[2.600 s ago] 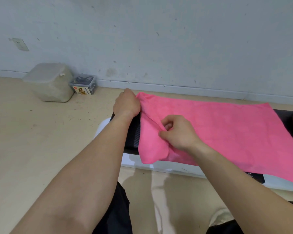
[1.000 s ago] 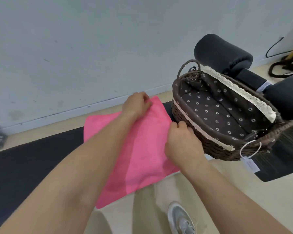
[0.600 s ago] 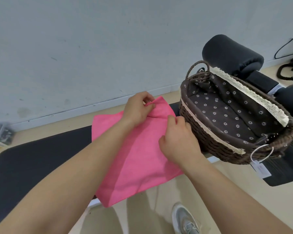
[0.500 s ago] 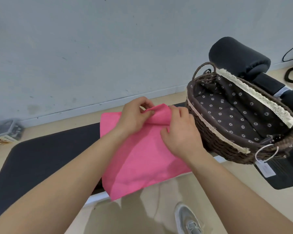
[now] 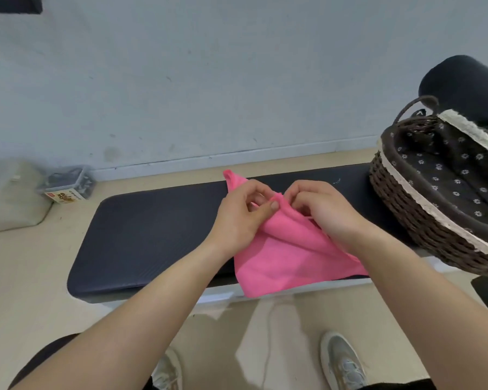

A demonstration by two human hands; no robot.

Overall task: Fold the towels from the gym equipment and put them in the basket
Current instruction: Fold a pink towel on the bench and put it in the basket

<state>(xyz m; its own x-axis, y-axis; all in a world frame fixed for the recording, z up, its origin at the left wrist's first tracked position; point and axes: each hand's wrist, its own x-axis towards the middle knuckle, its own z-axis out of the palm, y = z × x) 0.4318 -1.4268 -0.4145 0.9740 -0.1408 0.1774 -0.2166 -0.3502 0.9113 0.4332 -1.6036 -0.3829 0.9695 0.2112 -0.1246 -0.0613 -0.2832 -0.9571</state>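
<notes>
My left hand (image 5: 241,213) and right hand (image 5: 323,212) pinching the pink towel (image 5: 288,257) together at its bunched top edge, towel draped on the black bench pad (image 5: 152,229) (near edge overhanging), wicker basket (image 5: 423,220) just right.

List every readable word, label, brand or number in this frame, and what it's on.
No text here can be quoted.
Yellow-and-white label on the small clear plastic box on the floor by the wall: dark print beside a red patch, too blurred to read.
Pink cloth towel, brown woven wicker basket, black padded bench: no text visible.
</notes>
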